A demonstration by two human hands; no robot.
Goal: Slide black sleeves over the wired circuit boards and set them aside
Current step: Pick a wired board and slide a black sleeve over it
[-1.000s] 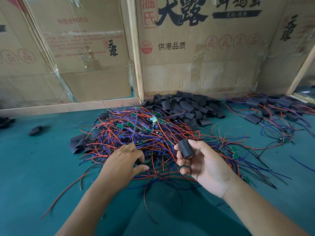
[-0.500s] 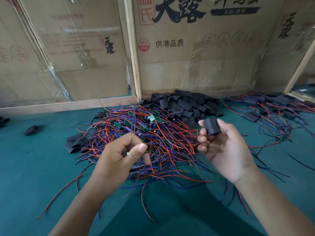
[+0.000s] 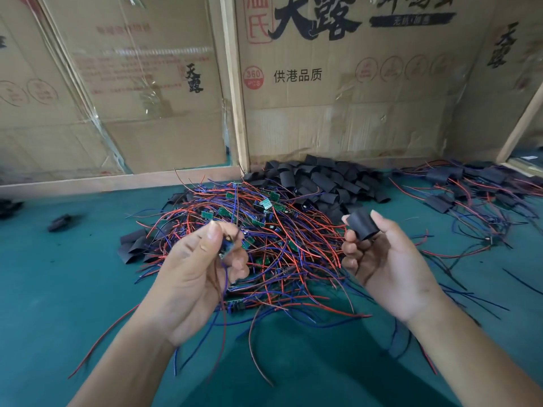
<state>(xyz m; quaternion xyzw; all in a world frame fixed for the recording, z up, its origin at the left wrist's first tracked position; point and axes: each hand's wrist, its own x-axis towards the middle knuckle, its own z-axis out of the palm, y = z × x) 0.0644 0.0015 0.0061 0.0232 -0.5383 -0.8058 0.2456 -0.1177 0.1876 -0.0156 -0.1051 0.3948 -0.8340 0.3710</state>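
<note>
My right hand [image 3: 385,265] pinches a short black sleeve [image 3: 363,224] between thumb and fingers, held above the green table. My left hand [image 3: 197,274] is raised over the near side of the pile and pinches a small wired circuit board [image 3: 226,247], blurred, whose blue and red wires hang down past my palm. Between and behind the hands lies a big tangle of red and blue wired boards [image 3: 264,230]. A heap of loose black sleeves [image 3: 320,183] sits behind it by the cardboard wall.
Sleeved boards with wires [image 3: 470,195] lie spread at the right. A few flat black sleeves [image 3: 135,245] rest left of the tangle, and stray ones [image 3: 60,222] at far left. Cardboard boxes [image 3: 338,83] wall off the back of the green table [image 3: 58,289].
My left hand has lifted out of the wire pile with a board pinched, its wires trailing. My right hand has moved right and up with the sleeve.
</note>
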